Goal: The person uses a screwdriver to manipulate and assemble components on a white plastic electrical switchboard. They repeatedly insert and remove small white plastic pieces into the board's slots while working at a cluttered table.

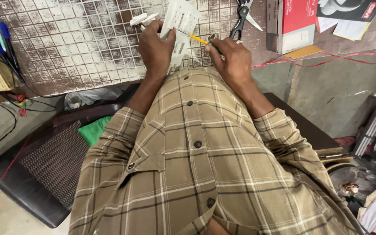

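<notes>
Scissors (243,17) handles, red box (293,21) top cut off.

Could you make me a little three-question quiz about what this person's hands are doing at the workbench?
1. True or false: the left hand holds a white plastic panel.
2. What does the right hand hold?
A. scissors
B. a screwdriver with a yellow shaft
C. a red box
3. Fill in: the scissors lie on the checked ____ beyond the hands.

Key
1. True.
2. B: the yellow-shafted screwdriver points at the panel, while the red box sits untouched to the right.
3. Mat: the mat covers the bench top.
</notes>
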